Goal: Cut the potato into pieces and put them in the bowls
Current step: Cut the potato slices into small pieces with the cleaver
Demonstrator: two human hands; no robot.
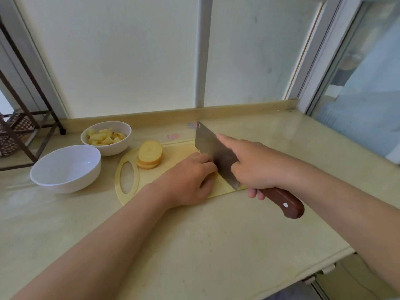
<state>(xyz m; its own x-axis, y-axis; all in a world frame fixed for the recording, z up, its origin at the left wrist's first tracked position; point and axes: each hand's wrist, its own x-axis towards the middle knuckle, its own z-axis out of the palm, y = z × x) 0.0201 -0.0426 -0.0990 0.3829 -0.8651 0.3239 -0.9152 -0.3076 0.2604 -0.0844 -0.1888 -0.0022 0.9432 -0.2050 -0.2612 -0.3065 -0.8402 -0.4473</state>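
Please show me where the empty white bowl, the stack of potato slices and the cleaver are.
empty white bowl [65, 186]: head view, on its front outer wall.
stack of potato slices [150, 150]: head view, on the top slice's cut face.
cleaver [207, 144]: head view, on the flat of the blade.

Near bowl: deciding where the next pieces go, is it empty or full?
Empty: the near bowl shows only bare white inside; the far bowl holds the potato cubes.
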